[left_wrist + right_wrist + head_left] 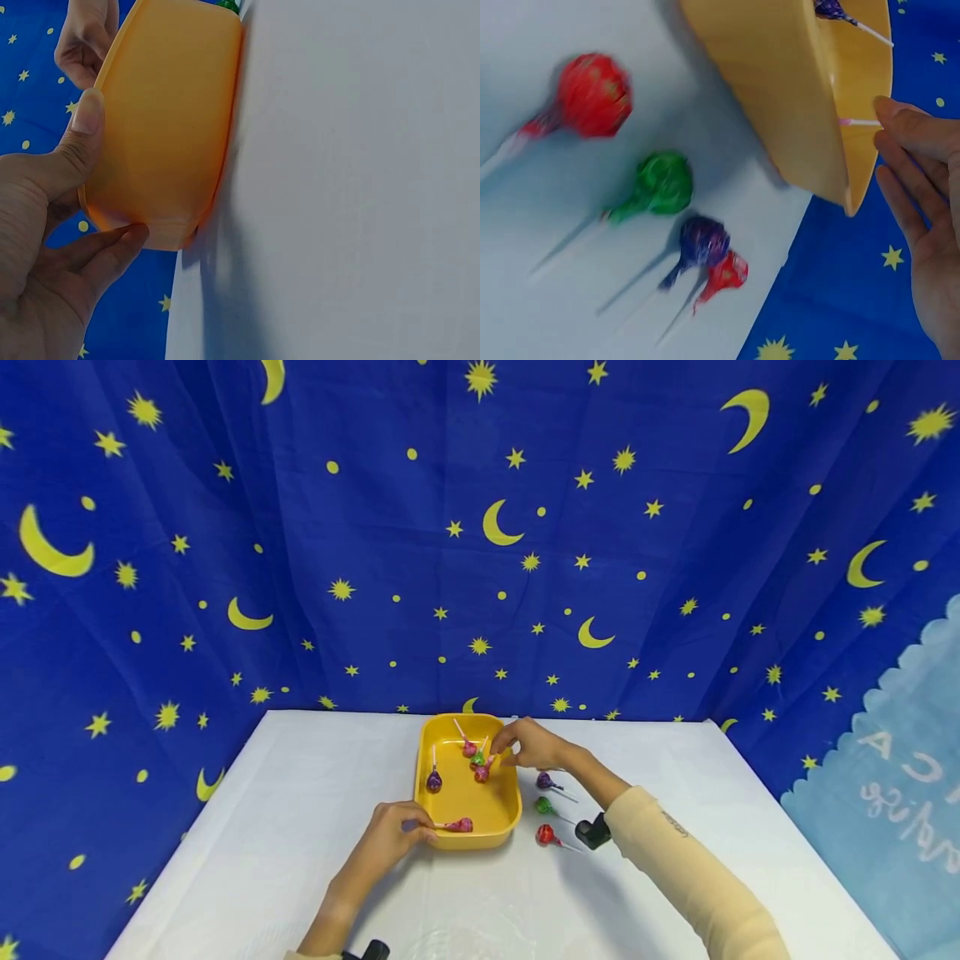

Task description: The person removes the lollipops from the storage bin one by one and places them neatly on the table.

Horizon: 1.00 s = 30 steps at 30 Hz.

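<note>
Beige fabric of the right sleeve (697, 868) comes closest to the head camera as I watch over the feed. Beyond it I see the right hand (534, 745), thumb and fingertips drawn narrow, pinching the white stick (865, 122) of a pink lollipop (482, 772). That stick slants from the fingertips towards me and to the left, so the wrapped head points at the near left, just beside the hand and within the right half of the yellow tray (472, 841); whether it touches the tray's floor I cannot tell. The tray's long axis runs away from me across the white bench (322, 777). The left hand (390, 835) grips its near left corner, thumb at the rim and fingertips against the outer wall in the left wrist view. Just beside that hand a second pink lollipop (461, 825) lies crosswise at the near end of the tray, head to the right, stick towards the hand. Along the tray's left wall a purple lollipop (434, 782) points its stick away from me. Right of the tray, on the bench, I make out a row: another purple lollipop (545, 781), a green lollipop (543, 807) and a red lollipop (545, 835), sticks aimed right
</note>
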### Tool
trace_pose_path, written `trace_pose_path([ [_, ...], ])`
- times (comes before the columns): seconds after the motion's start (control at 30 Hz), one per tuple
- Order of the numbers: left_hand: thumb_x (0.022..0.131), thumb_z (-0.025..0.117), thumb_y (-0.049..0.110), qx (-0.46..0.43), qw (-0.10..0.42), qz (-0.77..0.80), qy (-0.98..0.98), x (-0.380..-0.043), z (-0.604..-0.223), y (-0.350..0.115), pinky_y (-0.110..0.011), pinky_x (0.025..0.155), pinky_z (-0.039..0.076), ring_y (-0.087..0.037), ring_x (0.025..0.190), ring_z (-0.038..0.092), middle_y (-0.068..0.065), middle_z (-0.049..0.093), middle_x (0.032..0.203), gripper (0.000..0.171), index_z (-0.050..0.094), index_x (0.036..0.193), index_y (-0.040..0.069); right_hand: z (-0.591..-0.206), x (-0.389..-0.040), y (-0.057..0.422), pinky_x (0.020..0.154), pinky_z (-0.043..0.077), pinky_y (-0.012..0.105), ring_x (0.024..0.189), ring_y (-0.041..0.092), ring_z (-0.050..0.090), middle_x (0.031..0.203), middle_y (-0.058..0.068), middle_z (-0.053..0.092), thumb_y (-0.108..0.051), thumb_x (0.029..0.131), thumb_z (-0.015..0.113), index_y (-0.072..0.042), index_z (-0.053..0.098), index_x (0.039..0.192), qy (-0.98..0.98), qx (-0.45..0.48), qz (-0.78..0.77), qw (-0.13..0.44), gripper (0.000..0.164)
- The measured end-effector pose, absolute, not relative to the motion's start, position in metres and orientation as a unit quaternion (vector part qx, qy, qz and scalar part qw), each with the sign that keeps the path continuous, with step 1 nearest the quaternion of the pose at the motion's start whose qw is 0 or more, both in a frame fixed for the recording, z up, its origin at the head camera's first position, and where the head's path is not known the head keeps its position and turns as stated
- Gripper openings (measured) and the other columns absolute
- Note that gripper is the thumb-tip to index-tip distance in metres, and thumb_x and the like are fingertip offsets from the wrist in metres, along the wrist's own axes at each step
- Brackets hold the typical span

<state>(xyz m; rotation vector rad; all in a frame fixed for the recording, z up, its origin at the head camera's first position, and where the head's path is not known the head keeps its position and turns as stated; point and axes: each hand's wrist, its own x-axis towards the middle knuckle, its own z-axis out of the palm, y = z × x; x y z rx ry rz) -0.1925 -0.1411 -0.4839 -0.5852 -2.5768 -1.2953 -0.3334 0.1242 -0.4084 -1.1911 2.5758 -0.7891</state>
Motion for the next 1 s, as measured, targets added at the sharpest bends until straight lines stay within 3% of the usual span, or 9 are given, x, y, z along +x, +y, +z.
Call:
trace_pose_path([
  [0.23,0.075,0.081,0.013,-0.212,0.108,-0.435,-0.869,-0.193,-0.485,-0.141,-0.036,0.083,0.056,-0.010,0.079,0.067,0.007,0.072,0.079,0.006,0.075,0.077,0.012,-0.415,-0.339,0.112,0.092,0.054,0.049,0.100,0.034,0.066,0.105,0.018,0.072,0.002,0.082,0.074,0.004,0.072,0.104,0.866,-0.408,-0.258,0.128,0.022],
  [0.67,0.076,0.080,0.015,-0.201,0.090,-0.433,-0.874,-0.192,-0.483,-0.144,-0.040,0.088,0.054,-0.011,0.083,0.068,0.009,0.072,0.080,0.006,0.075,0.078,0.013,-0.429,-0.347,0.100,0.091,0.055,0.038,0.095,0.021,0.069,0.103,0.010,0.074,0.005,0.080,0.074,0.000,0.074,0.103,0.883,-0.410,-0.193,0.119,0.024],
  [1.0,0.075,0.081,0.015,-0.208,0.096,-0.438,-0.869,-0.192,-0.483,-0.144,-0.038,0.086,0.055,-0.010,0.081,0.068,0.009,0.072,0.080,0.006,0.075,0.077,0.013,-0.433,-0.351,0.095,0.091,0.056,0.034,0.095,0.019,0.067,0.103,0.005,0.074,0.012,0.078,0.069,-0.004,0.075,0.102,0.892,-0.408,-0.152,0.118,0.029],
])
